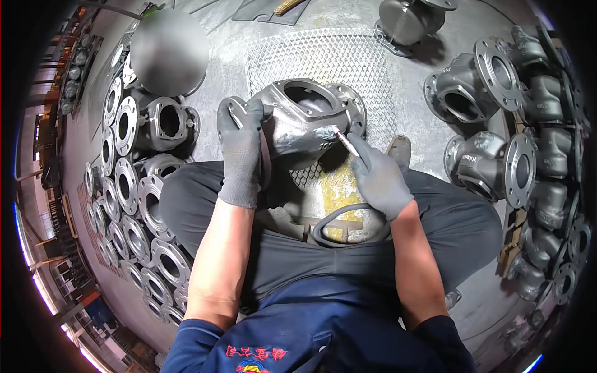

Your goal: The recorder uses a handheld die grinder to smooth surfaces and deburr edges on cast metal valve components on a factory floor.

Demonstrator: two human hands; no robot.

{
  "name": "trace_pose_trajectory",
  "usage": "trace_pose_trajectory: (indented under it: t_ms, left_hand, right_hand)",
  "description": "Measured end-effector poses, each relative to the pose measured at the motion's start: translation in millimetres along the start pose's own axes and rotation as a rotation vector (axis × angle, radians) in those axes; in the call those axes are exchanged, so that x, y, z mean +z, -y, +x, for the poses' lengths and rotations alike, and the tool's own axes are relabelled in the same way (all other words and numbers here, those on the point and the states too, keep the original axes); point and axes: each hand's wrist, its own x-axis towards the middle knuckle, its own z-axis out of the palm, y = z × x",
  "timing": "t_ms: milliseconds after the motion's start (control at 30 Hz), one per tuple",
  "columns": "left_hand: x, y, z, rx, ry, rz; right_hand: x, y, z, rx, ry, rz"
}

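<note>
A grey cast-metal valve body (292, 124) with flanged ends and a wide top opening stands tilted in front of me, between my knees. My gloved left hand (241, 127) is closed on its left flange, thumb toward the top. In my gloved right hand (376, 171) is a slim, pale pen-shaped tool (348, 143). The tool's tip meets the side of the body, at a smeared whitish patch (321, 133) beside raised cast marks. A dark hose (329, 224) curves below the right hand; where it joins anything is hidden.
Expanded metal mesh (267, 56) lies on the floor beyond the valve body. Many flanged castings (125, 180) are packed at my left. More valve bodies (466, 93) stand at the right, with another body (407, 22) at the far right.
</note>
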Motion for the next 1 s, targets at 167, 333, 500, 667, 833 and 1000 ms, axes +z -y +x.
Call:
trace_pose_trajectory:
  t_ms: [167,333,500,667,833,1000]
  left_hand:
    - [-2,5,3,-0.020,-0.039,0.000]
    - [-8,13,12,0.003,0.015,0.025]
    - [-10,14,15,0.048,-0.015,0.130]
    - [-12,16,21,0.101,-0.071,0.263]
    - [-15,21,27,0.137,-0.100,0.355]
    - [-17,25,26,0.141,-0.124,0.366]
  right_hand:
    - [6,13,5,-0.042,0.014,-0.036]
    - [-6,17,19,-0.153,-0.026,-0.059]
    - [-42,8,54,-0.245,0.057,-0.206]
    - [-72,35,80,-0.269,0.211,-0.474]
    - [-73,52,94,-0.382,0.228,-0.621]
    - [-79,59,98,-0.324,0.277,-0.637]
